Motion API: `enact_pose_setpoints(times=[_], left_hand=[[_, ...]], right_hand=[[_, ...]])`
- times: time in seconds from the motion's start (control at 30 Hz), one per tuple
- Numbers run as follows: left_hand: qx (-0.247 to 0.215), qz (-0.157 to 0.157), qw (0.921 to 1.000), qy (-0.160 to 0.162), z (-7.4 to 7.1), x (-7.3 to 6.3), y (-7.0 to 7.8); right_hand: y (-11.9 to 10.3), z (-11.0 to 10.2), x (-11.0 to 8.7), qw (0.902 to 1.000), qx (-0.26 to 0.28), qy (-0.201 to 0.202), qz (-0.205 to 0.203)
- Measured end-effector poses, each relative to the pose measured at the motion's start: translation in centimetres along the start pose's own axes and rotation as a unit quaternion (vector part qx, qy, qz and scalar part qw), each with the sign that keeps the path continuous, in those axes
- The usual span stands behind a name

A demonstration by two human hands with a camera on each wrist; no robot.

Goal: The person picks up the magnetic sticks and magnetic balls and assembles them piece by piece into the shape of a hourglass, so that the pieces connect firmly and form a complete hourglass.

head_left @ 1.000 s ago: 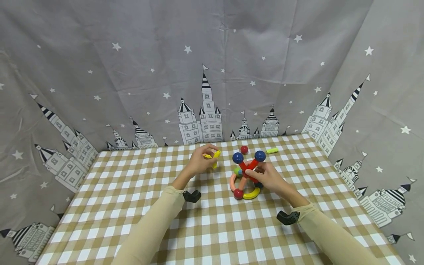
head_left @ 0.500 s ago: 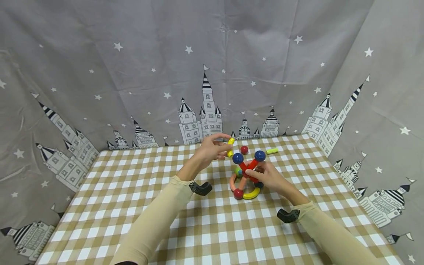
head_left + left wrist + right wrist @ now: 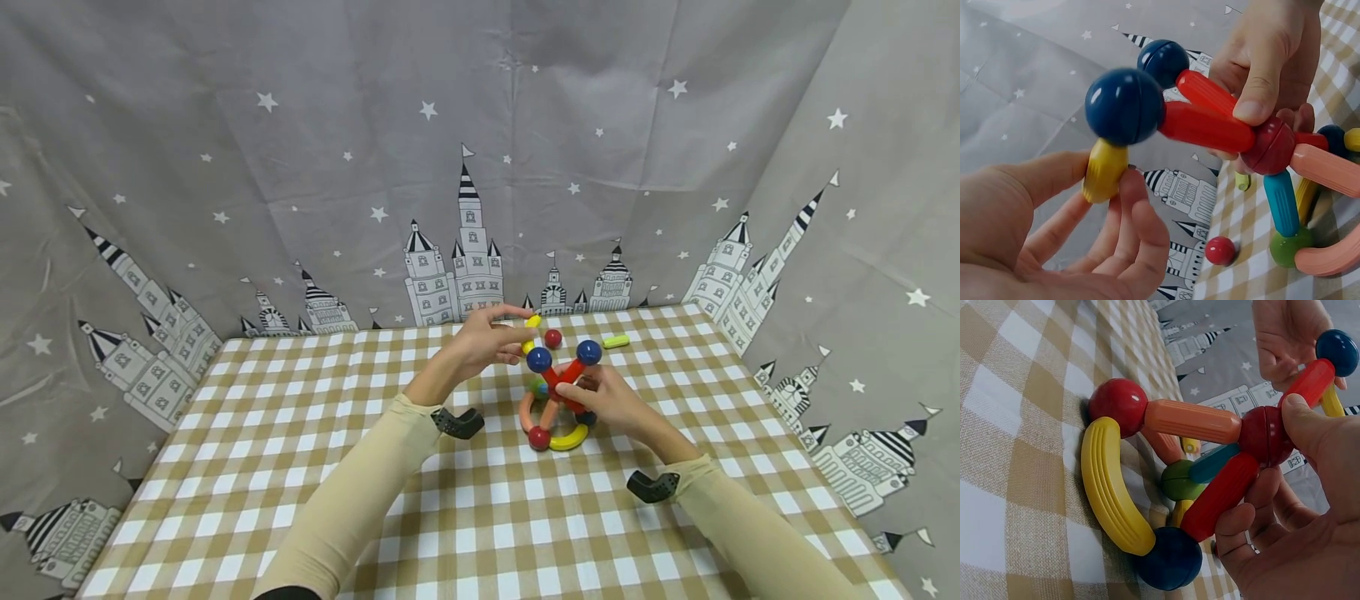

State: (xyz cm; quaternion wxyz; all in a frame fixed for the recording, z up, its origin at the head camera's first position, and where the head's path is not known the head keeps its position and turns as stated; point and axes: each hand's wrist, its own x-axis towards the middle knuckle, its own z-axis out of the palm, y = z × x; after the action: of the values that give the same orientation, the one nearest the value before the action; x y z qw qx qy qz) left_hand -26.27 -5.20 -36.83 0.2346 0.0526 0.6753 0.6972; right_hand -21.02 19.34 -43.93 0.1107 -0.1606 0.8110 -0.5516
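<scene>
A toy of magnetic rods and balls stands on the cloth. My right hand (image 3: pixel 611 404) holds it at the central red ball (image 3: pixel 1265 436) and red rods (image 3: pixel 1207 127). Two of those rods rise to blue balls (image 3: pixel 588 352). Orange, teal and red rods run down to a base of curved rods, including a yellow one (image 3: pixel 1110 487), joined by red (image 3: pixel 1117 406), green (image 3: pixel 1291 247) and dark blue balls (image 3: pixel 1169 557). My left hand (image 3: pixel 483 342) pinches a short curved yellow rod (image 3: pixel 1105 172); its upper end meets the nearer blue ball (image 3: pixel 1124 106) in the left wrist view.
Behind the toy, a loose red ball (image 3: pixel 552 338) and a lime-green rod (image 3: pixel 617 341) lie on the checked tablecloth (image 3: pixel 480 517). A grey curtain (image 3: pixel 315 167) printed with castles and stars hangs along the table's back edge.
My left hand has lifted the yellow rod from the cloth and carried it right to the blue ball. My right hand and the toy have stayed in place.
</scene>
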Motion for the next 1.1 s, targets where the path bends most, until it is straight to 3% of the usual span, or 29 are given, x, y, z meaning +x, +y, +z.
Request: enact_pose_setpoints(times=[0.17, 0.43, 0.83, 1.1], left_hand=[[-0.032, -0.011, 0.9993, -0.017, -0.4, 0.0, -0.5], [-0.045, -0.02, 0.9987, -0.011, -0.3, -0.2, -0.6], [-0.06, -0.02, 0.998, 0.002, -0.2, -0.1, -0.7], [-0.056, -0.013, 0.9984, 0.0, -0.2, -0.1, -0.8]], right_hand=[[-0.1, -0.2, 0.1, 0.9999, -0.002, -0.006, 0.008], [-0.1, 0.2, -0.2, 0.9998, -0.004, 0.013, 0.013], [0.4, 0.3, -0.8, 0.9993, -0.004, 0.034, -0.016], [0.4, 0.9, -1.4, 0.9966, 0.033, 0.07, -0.026]])
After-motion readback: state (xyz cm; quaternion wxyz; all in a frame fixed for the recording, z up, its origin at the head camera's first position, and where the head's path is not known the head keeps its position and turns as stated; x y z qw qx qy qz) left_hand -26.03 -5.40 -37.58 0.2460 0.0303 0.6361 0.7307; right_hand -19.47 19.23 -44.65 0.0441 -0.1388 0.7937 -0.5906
